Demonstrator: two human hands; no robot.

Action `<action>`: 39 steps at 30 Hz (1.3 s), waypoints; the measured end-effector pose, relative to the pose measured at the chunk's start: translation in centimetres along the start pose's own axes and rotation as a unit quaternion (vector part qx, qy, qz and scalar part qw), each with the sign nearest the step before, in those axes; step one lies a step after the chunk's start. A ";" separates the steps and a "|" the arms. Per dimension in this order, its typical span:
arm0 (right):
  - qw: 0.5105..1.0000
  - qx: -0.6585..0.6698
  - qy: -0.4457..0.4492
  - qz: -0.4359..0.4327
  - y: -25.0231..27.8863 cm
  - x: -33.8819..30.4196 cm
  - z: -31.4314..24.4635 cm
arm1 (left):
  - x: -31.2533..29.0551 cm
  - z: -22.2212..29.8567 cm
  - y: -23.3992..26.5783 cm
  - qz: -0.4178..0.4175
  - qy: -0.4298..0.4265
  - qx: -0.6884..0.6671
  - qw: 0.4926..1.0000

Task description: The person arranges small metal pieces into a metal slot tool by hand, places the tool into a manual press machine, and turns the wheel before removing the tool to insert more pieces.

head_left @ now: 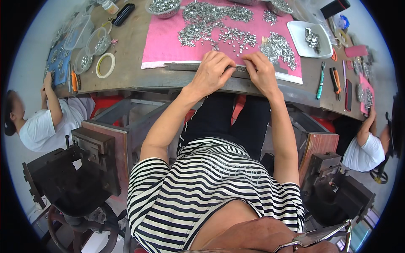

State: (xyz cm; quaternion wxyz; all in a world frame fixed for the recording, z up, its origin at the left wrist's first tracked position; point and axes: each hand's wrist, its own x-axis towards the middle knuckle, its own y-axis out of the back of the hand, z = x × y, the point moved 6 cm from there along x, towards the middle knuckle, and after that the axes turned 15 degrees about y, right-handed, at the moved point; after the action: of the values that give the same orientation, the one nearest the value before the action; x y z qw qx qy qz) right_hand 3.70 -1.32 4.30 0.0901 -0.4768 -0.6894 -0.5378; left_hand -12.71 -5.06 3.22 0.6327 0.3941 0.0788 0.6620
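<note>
A long dark metal bar point(181, 66) lies along the table's front edge, partly under my hands. My left hand point(212, 72) rests over it with fingers curled and the thumb and fingertips pinched together. Just to its right, my right hand point(262, 72) also pinches at the bar. Whatever small thing sits between either set of fingertips is too small to make out. Between the hands, a short stretch of the bar shows a row of small marks or pieces. Beyond them, loose silvery metal pieces point(237, 39) are spread on a pink mat point(162, 42).
A white tray point(295, 31) holds more metal pieces. Right of the mat lie a teal pen-like tool point(321, 80), orange-handled pliers point(336, 82) and a phone point(348, 95). On the left are clear tubs point(98, 42) and a tape roll point(105, 65). Other people work at both sides.
</note>
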 end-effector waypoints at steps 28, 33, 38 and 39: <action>0.998 -0.054 0.027 0.001 0.3 -1.5 -1.8 | 0.0 0.1 -0.3 0.026 -0.001 0.011 1.000; 1.000 -0.025 -0.005 0.006 0.4 -0.8 -0.6 | -0.2 0.3 -0.5 0.050 -0.010 0.027 0.998; 0.998 -0.058 -0.014 -0.018 -0.7 0.8 2.2 | 0.0 0.5 -0.5 0.048 0.013 0.021 0.999; 0.997 -0.066 -0.001 -0.038 -1.2 1.1 2.4 | 0.0 0.5 -0.5 0.052 0.018 0.010 0.998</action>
State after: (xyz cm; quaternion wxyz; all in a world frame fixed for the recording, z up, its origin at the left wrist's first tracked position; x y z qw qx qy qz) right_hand 3.17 1.32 3.25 0.0369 -0.4556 -0.6700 -0.5849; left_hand -12.02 -5.21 3.29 0.5921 0.3920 0.0762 0.7000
